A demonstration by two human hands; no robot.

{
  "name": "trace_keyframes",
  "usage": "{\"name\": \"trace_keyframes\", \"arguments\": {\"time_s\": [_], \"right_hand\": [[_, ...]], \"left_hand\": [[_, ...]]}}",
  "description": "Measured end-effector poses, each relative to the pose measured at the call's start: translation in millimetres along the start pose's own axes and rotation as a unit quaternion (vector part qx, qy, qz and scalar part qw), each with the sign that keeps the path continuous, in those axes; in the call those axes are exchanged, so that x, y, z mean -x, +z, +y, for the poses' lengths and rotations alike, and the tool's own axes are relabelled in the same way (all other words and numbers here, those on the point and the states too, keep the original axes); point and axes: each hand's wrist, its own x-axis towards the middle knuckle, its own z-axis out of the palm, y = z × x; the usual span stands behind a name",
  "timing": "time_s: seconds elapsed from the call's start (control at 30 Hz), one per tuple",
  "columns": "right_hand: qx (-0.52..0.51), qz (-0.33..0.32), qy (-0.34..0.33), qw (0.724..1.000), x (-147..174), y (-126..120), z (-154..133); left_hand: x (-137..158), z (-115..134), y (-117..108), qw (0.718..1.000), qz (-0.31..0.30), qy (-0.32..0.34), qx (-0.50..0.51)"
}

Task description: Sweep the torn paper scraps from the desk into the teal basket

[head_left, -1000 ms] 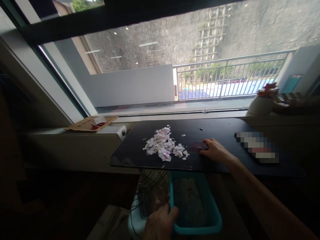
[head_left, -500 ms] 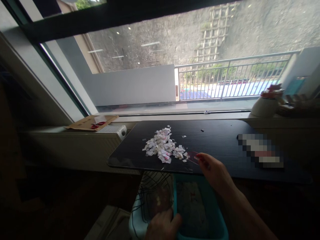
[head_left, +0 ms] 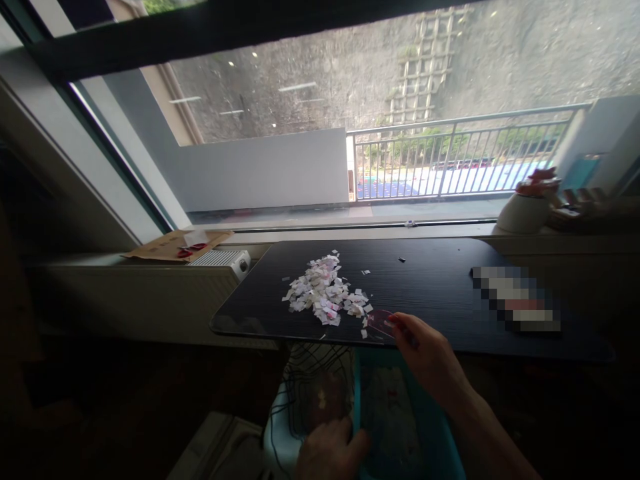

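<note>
Small torn scraps of white paper [head_left: 320,287] lie heaped on a black tabletop [head_left: 420,273], some with pink marks. My right hand [head_left: 425,347] pinches a thin, see-through pinkish plastic piece [head_left: 379,321] close to the table's front edge. Its left side touches a few loose scraps at the heap's right end. Below the table, my left hand [head_left: 333,447] is wrapped over the rim of a teal plastic bin [head_left: 357,390]. Inside the bin is a pale, crumpled bag-like lining [head_left: 393,407], dimly lit.
A black wire rack [head_left: 305,373] stands left of the bin. Brown paper with red-handled scissors [head_left: 193,250] rests on the sill by a radiator [head_left: 220,263]. A blurred-out object [head_left: 517,297] lies at the table's right; a white pot [head_left: 523,212] stands behind.
My right hand has drawn the plastic piece slightly left and down, and a few scraps have shifted toward the table's front edge. The bin has moved slightly right with my left hand.
</note>
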Motion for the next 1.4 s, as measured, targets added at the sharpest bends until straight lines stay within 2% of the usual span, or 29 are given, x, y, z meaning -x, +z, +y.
{"name": "trace_keyframes", "arguments": {"time_s": [0.13,0.3,0.43,0.83,1.07,1.23,1.4], "right_hand": [[0.003,-0.017,-0.002,1.000,1,-3,-3],[0.025,-0.006,-0.013,1.000,-7,-4,-7],[0.025,-0.014,-0.006,1.000,-6,-4,-9],[0.008,-0.041,0.001,0.999,3,-8,-10],[0.024,-0.011,0.005,1.000,-13,-1,-10],[-0.003,-0.062,0.001,0.998,-8,-2,-7],[-0.007,-0.036,0.025,0.999,1,-9,-5]], "left_hand": [[-5,1,-4,1.000,-0.011,-0.003,0.021],[2,-9,-12,0.996,-0.025,-0.048,0.071],[9,-14,-12,0.991,-0.012,-0.076,0.108],[3,-4,-20,0.990,-0.007,-0.089,0.108],[3,-4,-21,0.991,-0.001,-0.085,0.102],[1,-6,-18,0.989,-0.027,-0.100,0.106],[-2,-5,-22,0.985,-0.071,-0.112,0.114]]}}
